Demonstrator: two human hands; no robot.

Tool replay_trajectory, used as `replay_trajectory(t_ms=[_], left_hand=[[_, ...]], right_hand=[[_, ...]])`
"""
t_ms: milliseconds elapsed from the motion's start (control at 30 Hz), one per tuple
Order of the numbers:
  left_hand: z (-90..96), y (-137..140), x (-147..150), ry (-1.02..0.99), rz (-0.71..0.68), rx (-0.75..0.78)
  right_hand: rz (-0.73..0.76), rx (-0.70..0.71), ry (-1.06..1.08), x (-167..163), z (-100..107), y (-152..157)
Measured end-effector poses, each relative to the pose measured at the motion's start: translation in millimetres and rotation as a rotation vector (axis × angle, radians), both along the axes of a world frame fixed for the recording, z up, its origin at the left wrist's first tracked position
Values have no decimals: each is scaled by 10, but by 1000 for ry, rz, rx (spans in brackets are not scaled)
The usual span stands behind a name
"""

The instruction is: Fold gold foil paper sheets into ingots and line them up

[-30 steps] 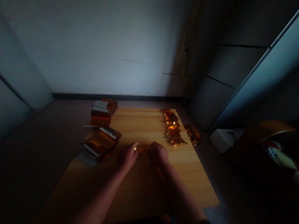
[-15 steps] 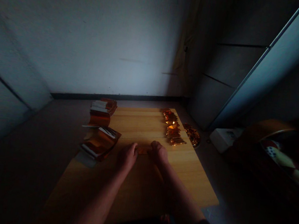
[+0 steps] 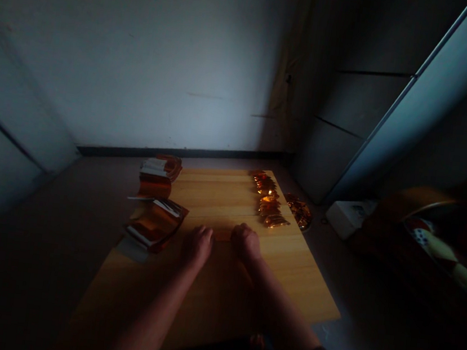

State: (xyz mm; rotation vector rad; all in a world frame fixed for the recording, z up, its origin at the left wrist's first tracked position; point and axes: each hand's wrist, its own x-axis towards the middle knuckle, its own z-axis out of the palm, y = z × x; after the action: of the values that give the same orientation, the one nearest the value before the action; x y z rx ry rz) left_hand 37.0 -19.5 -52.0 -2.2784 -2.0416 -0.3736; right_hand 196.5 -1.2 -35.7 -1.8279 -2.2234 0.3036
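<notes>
A small sheet of orange-gold foil paper [image 3: 222,235] stretches between my two hands, low over the wooden table [image 3: 214,195]. My left hand [image 3: 199,244] is closed on its left end, and my right hand [image 3: 246,241] grips the right end with curled fingers. The fingertips are dark and partly hidden. To the left of my left hand lies a stack of foil paper [image 3: 157,223] with white edges showing. A second stack [image 3: 156,180] sits behind it. Folded shiny foil pieces [image 3: 270,202] form a row along the table's far right side.
Beyond the table's right edge, a round container of shiny foil pieces [image 3: 299,212] stands lower down. A white box [image 3: 347,216] is farther right, beside a curved wooden piece of furniture [image 3: 422,198]. The wall [image 3: 164,75] rises behind the table.
The foil paper between my hands looks flatter and straighter. Both hands have shifted slightly, with the fingers curling downward. The stacks and the row of folded pieces stay as they were.
</notes>
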Motion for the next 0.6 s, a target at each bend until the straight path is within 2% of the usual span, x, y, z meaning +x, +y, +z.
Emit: replay_trajectory(t_ms=[233, 600], left_hand=[[-29, 10, -62, -50, -30, -21], [-96, 31, -104, -90, -27, -40]], right_hand=[[-29, -33, -37, -34, -11, 29], [-116, -134, 53, -297, 128, -21]])
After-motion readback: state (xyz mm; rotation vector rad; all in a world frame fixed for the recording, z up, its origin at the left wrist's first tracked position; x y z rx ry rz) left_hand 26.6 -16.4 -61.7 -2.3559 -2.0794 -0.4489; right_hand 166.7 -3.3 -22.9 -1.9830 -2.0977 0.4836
